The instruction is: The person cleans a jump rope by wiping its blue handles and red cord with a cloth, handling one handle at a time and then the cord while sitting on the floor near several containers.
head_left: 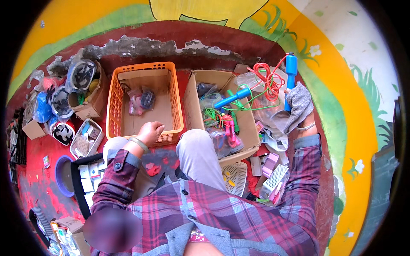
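Note:
My right hand (309, 120), largely covered by a grey cloth (300, 102), is raised at the right and grips a jump rope by one blue handle (291, 67). The coiled red cord (267, 79) hangs beside it, with green cord looping below. A second blue handle (232, 98) slants over an open cardboard box (250, 128) that holds pink and green jump rope handles and plastic bags. My left hand (150, 133) is loosely curled at the near rim of an orange plastic basket (176, 100), and nothing shows in its fingers. Inside the cardboard-lined basket lie small bagged pink and dark items (141, 101).
At the left are bagged balls (64, 102), a carton (95, 106), a white basket (86, 138) and a purple-rimmed basin (64, 176). White baskets (235, 177) and small boxes (270, 164) crowd the right side. A painted wall (128, 23) closes the far side.

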The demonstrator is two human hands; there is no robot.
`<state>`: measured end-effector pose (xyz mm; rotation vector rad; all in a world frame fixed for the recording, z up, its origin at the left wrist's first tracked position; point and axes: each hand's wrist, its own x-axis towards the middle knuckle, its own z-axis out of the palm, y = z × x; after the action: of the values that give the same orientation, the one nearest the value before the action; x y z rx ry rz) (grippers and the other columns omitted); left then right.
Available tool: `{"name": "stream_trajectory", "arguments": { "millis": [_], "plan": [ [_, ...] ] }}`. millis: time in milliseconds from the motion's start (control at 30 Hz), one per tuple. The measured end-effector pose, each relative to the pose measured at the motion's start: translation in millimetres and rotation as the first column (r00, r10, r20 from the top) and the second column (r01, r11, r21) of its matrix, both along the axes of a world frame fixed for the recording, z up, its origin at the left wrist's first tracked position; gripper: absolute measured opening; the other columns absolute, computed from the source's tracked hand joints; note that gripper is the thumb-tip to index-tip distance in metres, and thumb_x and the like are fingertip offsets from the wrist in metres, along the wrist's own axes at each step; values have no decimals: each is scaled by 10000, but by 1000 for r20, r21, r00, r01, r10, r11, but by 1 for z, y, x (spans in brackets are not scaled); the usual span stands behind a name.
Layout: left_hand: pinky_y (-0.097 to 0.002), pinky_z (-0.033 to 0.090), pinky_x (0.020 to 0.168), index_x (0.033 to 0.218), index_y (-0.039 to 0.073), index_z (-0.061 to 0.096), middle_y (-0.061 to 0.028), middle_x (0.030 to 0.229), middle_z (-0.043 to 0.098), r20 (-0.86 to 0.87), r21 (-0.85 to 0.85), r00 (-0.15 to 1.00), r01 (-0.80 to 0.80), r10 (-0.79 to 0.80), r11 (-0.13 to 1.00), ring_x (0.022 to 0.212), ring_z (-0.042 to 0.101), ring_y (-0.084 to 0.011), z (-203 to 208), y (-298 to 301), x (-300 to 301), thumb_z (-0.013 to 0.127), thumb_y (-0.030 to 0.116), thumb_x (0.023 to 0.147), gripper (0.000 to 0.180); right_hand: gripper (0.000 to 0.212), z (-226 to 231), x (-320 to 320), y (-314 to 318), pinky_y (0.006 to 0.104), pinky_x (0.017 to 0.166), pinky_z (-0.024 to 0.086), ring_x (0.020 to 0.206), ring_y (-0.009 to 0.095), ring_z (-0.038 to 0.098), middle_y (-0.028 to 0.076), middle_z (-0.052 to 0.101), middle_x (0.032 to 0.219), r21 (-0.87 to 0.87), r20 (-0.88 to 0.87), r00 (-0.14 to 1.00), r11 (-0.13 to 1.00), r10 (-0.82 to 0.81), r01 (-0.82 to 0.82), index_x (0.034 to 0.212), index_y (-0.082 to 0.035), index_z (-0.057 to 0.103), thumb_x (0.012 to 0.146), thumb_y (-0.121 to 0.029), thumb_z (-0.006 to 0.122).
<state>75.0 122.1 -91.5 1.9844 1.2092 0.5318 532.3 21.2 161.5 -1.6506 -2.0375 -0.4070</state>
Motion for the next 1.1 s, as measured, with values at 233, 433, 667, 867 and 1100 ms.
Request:
{"name": "stream_trajectory", "arguments": {
  "millis": [233,433,667,867,1100],
  "plan": [
    [-357,470,857,1059,-40,618,-204,1019,648,244,-28,967,-67,71,997,978,619,-292,-5,8,8,558,276,886,365,180,44,-59,-8,229,605,425,630,97,488,31,571,776,-84,-622,783,995,-10,-54,936,-32,538,908,-207,564],
    [-336,463,867,1049,-46,623,-195,1017,654,247,-222,964,-39,95,974,981,615,-255,-11,-2,15,559,268,888,358,194,88,-96,-26,226,624,416,668,97,510,18,571,765,-26,-803,594,993,46,-113,918,-28,559,900,-219,595],
    [-325,375,959,1317,13,411,-97,1173,559,602,-569,742,139,295,811,1120,494,-178,22,-15,42,551,406,905,586,213,107,-118,-39,214,709,423,775,91,528,34,584,876,100,-876,435,961,208,-258,991,-32,560,893,-218,590],
    [-331,354,1008,1369,5,347,-135,1244,534,517,-358,836,405,-182,841,1176,465,-214,23,-23,100,606,340,886,642,258,108,-119,-48,224,694,414,753,98,513,36,569,849,-28,-810,563,949,163,-315,997,-31,543,887,-260,586],
    [-321,435,905,1296,19,457,-133,1121,600,439,-246,866,372,-239,895,1028,561,-207,21,-23,114,666,172,767,589,260,103,-101,-54,225,658,397,727,97,493,29,551,813,-48,-788,606,970,111,-240,957,-29,534,860,-258,609]
  ]
}}
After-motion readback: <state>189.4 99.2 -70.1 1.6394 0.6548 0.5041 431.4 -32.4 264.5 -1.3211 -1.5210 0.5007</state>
